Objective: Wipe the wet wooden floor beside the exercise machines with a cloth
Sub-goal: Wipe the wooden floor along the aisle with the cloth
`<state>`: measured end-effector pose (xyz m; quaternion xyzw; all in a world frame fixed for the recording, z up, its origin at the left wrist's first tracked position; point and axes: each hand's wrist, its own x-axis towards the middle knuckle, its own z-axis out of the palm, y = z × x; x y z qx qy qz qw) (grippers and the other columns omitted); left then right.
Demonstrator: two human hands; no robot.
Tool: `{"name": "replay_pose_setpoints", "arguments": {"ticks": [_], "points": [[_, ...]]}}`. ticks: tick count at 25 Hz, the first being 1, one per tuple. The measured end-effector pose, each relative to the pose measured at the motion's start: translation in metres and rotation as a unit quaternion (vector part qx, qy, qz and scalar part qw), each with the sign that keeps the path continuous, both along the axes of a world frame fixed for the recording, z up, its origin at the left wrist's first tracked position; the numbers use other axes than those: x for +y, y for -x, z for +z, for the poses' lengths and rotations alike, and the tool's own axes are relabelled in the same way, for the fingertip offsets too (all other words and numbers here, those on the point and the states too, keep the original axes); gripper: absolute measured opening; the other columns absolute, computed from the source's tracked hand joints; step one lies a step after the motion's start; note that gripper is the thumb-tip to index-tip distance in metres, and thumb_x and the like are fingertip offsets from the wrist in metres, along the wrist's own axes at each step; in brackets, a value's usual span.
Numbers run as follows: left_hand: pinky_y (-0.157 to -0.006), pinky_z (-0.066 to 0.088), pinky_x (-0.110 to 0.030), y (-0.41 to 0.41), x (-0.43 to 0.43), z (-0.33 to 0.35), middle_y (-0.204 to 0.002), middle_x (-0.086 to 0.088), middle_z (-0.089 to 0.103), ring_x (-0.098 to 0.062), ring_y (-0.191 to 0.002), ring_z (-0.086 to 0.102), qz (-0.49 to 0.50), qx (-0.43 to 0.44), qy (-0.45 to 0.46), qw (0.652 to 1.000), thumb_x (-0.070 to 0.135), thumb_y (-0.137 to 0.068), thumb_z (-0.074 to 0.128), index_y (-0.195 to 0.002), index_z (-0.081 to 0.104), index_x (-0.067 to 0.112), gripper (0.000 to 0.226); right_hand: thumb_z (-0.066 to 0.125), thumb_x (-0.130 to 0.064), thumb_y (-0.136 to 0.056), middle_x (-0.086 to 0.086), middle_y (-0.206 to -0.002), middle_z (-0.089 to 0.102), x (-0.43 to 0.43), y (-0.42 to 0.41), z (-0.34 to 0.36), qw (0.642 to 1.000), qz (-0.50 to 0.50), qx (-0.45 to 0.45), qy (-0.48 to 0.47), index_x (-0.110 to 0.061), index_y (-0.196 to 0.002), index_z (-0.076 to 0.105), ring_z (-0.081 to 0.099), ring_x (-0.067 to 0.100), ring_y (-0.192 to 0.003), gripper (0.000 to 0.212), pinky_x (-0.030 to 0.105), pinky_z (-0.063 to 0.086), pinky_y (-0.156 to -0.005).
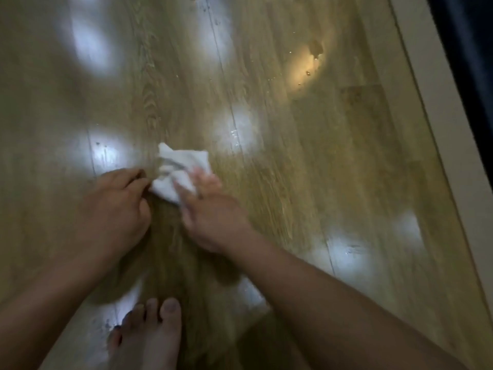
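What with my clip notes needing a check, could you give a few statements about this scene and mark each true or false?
1. A white cloth lies on the floor. True.
2. The right hand rests flat on the cloth. True.
3. The person wears shoes. False: a bare foot shows.
4. The floor is dry all over. False: drops lie beyond the cloth.
5. The cloth touches the pale strip on the right. False: it lies well apart from the strip.
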<state>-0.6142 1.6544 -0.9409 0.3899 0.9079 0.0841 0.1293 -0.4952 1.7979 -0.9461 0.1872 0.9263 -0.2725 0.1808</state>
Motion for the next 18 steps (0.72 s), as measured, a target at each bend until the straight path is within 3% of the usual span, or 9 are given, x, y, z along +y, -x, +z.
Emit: {"name": "replay_pose_setpoints", "arguments": {"ticks": [2,4,6,9,14,18], "points": [[-0.102,0.044,-0.053,0.0,0.009,-0.004,-0.13,-0.018,0.062,-0.04,-0.121,0.054,-0.006,-0.006,-0.006,1.0,0.024,-0.084,0.037,-0.122,0.066,0.002,0.053,0.027,-0.035,-0.107,0.018,-0.166,0.009,0.072,-0.012,-0.001,0.988,-0.136,-0.041,-0.066,-0.024,-0.159,0.011,0.013,0.038,-0.152,0.055,0.049,0.024,-0.121],[-0.106,0.041,-0.054,0.006,0.022,-0.019,-0.133,-0.016,0.061,-0.037,-0.126,0.051,-0.018,-0.007,-0.046,0.999,0.022,-0.085,0.042,-0.126,0.065,0.003,0.051,0.024,-0.036,-0.108,0.028,-0.161,0.018,0.137,-0.023,-0.006,0.95,-0.288,-0.057,-0.109,-0.019,-0.159,0.016,0.026,0.048,-0.144,0.055,0.051,0.033,-0.112],[-0.105,0.041,-0.055,0.014,0.033,-0.035,-0.131,-0.017,0.062,-0.037,-0.124,0.053,-0.025,-0.004,-0.102,0.994,0.017,-0.083,0.049,-0.124,0.065,0.002,0.046,0.023,-0.04,-0.107,0.033,-0.156,0.027,0.153,-0.019,-0.01,0.923,-0.358,-0.065,-0.127,-0.018,-0.158,0.02,0.036,0.054,-0.136,0.055,0.054,0.037,-0.108],[-0.102,0.042,-0.056,0.014,0.031,-0.051,-0.126,-0.018,0.064,-0.038,-0.118,0.056,-0.034,0.034,-0.171,0.984,0.01,-0.081,0.053,-0.119,0.068,-0.001,0.042,0.025,-0.044,-0.104,0.034,-0.153,0.029,0.139,-0.007,-0.011,0.923,-0.354,-0.082,-0.124,-0.015,-0.157,0.016,0.039,0.052,-0.135,0.061,0.059,0.039,-0.107],[-0.106,0.039,-0.053,0.012,0.032,-0.044,-0.126,-0.017,0.065,-0.037,-0.118,0.056,-0.039,0.044,-0.161,0.985,0.013,-0.083,0.05,-0.119,0.069,0.0,0.042,0.015,-0.062,-0.093,0.033,-0.145,0.04,0.144,-0.009,0.005,0.929,-0.323,-0.138,-0.122,-0.019,-0.153,0.017,0.047,0.051,-0.129,0.074,0.058,0.049,-0.097],[-0.106,0.039,-0.053,0.012,0.034,-0.049,-0.124,-0.018,0.066,-0.038,-0.117,0.057,-0.05,0.058,-0.165,0.983,0.011,-0.082,0.05,-0.117,0.069,-0.001,0.042,0.032,-0.049,-0.103,0.029,-0.16,0.019,0.138,-0.007,0.005,0.927,-0.336,-0.116,-0.117,-0.017,-0.158,0.013,0.032,0.047,-0.142,0.066,0.056,0.039,-0.109]]}}
